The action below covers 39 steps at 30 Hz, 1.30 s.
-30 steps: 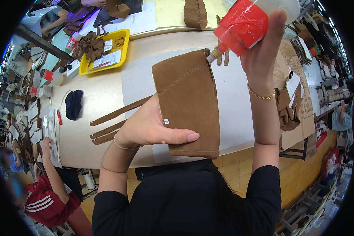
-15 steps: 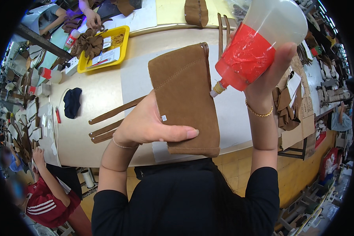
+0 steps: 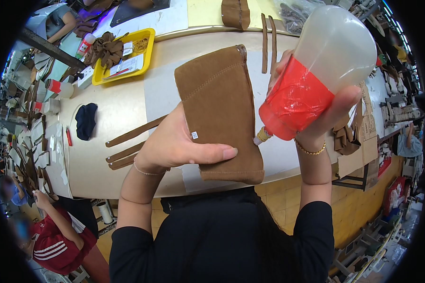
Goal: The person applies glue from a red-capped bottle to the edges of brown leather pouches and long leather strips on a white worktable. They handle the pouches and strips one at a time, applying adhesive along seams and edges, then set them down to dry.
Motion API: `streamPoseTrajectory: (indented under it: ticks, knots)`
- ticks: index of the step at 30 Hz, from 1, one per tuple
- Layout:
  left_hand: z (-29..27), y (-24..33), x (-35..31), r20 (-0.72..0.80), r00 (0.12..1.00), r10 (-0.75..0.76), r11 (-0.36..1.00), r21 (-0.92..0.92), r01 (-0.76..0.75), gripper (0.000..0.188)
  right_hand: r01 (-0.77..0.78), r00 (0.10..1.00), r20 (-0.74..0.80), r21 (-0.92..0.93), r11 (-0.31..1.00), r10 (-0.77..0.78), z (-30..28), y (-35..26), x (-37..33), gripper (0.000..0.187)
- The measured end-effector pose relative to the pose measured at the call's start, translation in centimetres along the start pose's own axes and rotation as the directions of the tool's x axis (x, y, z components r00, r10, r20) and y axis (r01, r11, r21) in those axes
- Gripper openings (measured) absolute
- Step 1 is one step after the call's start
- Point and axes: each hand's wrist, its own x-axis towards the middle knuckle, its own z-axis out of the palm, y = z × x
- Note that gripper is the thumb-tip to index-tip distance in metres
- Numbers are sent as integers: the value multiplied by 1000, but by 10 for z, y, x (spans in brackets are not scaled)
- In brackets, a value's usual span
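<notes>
Brown stitched piece (image 3: 217, 108), one, held above the tabletop (image 3: 94, 174); squeeze bottle (image 3: 326, 70), one, red-banded, upended at its right edge.
From my remote seat I list: left hand (image 3: 177, 146) grasping the piece, thumb flat on the near face, other fingers out of sight behind; right hand (image 3: 329, 118) wrapped round the bottle; nozzle (image 3: 263, 136) aimed at the lower part of that edge, contact uncertain to me; pale sheet (image 3: 281, 155) beneath; three brown straps (image 3: 133, 131) beside the left wrist. Handling note, my judgement: the step seems to be tracing the edge with the tip, so I would want a light, even squeeze, a steady pace, the left grip firm without buckling the piece, and the tip clear of the broad face.
</notes>
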Motion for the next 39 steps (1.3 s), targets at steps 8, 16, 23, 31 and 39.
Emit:
streamPoseTrajectory:
  ticks: [8,16,23,31,39]
  knots:
    - [1,-1,0,-50,998,41,999,-24,-42,66,-115,993,25,319,941,113,1,2,-18,110]
    - [0,-2,0,-73,997,13,998,-67,-18,68,-89,938,325,561,823,-119,-15,7,9,106]
    - [-1,-4,-3,-28,1000,-7,1000,29,8,70,-1,996,72,517,856,-43,-19,7,39,82]
    - [4,-1,-7,-13,1000,-21,1000,13,21,73,89,987,48,619,780,-151,21,-25,52,58]
    - [3,0,-6,-15,1000,-17,1000,-14,17,71,87,990,63,405,910,-123,0,15,54,81]
